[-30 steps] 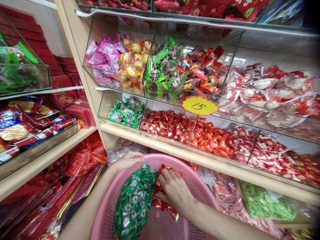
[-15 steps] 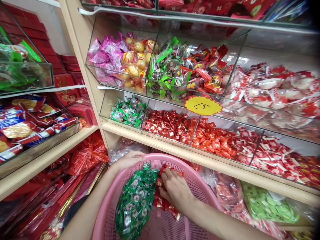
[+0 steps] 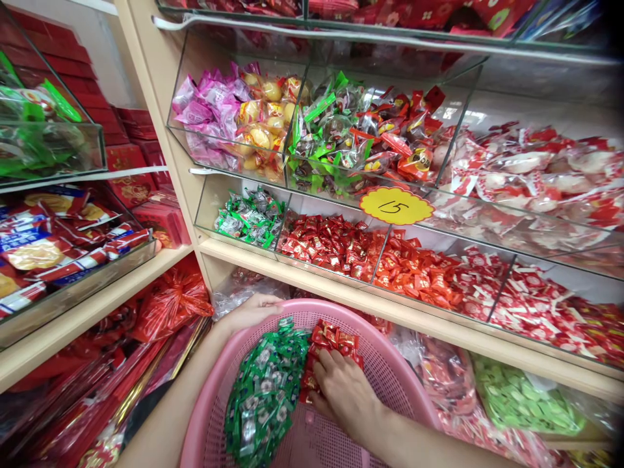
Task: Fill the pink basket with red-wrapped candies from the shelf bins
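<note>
A pink plastic basket [image 3: 394,367] with perforated walls stands low in front of the shelves. My left hand [image 3: 254,312] grips its far left rim, the fingers closed over the edge. Inside, green-wrapped candies [image 3: 266,400] lie heaped along the left side. Beside them, touching the green heap, is a smaller pile of red-wrapped candies [image 3: 334,335]. My right hand [image 3: 344,387] is down in the basket, its fingers curled over the red pile; how many candies are under them is hidden.
Above the basket, a wooden shelf edge [image 3: 312,281] carries clear bins of red candies [image 3: 336,244] and green-silver candies [image 3: 251,218]. A yellow price tag [image 3: 397,205] reads 15. Bagged green sweets [image 3: 526,396] lie below right; packaged biscuits [image 3: 39,250] fill a bin at left.
My right hand has shifted slightly down and towards me, uncovering more of the red-wrapped candies at the far side. These candies now sit more bunched together. My left hand has not moved.
</note>
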Demonstrator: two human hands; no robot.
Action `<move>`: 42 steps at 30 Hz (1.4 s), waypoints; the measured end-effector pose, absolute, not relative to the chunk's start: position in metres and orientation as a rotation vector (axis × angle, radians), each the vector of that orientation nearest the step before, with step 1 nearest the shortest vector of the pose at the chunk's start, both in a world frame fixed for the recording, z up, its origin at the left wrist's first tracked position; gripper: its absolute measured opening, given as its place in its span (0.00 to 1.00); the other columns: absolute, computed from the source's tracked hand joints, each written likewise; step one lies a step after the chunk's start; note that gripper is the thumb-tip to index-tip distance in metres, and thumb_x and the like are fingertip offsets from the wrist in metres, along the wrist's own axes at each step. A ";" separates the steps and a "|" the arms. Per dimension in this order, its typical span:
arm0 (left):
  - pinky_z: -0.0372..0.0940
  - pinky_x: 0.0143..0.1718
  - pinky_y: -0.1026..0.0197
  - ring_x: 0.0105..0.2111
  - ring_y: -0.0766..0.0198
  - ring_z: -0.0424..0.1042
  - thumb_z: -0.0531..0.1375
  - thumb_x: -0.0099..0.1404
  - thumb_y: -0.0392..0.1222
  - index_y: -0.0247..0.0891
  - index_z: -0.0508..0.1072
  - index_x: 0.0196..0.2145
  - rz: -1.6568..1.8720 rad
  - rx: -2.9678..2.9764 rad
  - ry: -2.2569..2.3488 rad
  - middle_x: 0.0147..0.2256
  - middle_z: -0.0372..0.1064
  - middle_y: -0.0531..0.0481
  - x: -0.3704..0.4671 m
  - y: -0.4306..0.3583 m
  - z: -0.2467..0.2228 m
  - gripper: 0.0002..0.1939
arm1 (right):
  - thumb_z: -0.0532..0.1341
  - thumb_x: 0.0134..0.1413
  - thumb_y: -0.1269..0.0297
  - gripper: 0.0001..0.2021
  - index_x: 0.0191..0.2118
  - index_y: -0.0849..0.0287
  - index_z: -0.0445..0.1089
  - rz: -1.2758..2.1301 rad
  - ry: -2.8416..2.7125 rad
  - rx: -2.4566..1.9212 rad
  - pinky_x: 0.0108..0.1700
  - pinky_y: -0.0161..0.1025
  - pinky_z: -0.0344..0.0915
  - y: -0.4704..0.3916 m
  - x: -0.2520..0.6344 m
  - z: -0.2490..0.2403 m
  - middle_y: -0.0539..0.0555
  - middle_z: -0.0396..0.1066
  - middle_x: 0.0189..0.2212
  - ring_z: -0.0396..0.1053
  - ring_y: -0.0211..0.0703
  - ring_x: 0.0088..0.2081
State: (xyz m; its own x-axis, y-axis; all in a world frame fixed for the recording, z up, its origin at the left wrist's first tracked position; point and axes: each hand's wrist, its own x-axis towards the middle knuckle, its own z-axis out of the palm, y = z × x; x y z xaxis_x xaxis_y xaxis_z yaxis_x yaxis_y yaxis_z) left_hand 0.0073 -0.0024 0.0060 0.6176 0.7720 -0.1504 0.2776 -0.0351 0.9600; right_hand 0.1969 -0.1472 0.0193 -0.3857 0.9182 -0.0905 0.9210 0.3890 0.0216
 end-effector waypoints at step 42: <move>0.61 0.35 0.63 0.34 0.60 0.68 0.58 0.51 0.50 0.32 0.72 0.40 0.540 1.575 0.936 0.36 0.71 0.46 0.004 -0.005 0.013 0.22 | 0.58 0.46 0.66 0.24 0.51 0.60 0.56 0.313 2.943 1.404 0.45 0.40 0.56 0.069 0.215 0.096 0.57 0.60 0.43 0.58 0.46 0.46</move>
State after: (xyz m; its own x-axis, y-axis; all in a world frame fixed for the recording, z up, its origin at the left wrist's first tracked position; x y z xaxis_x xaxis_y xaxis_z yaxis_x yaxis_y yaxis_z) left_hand 0.0041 -0.0050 0.0127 0.5732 0.8053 -0.1514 0.2720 -0.0127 0.9622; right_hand 0.2148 0.0691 0.0958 -0.6251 0.7541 0.2016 0.7796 0.6159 0.1136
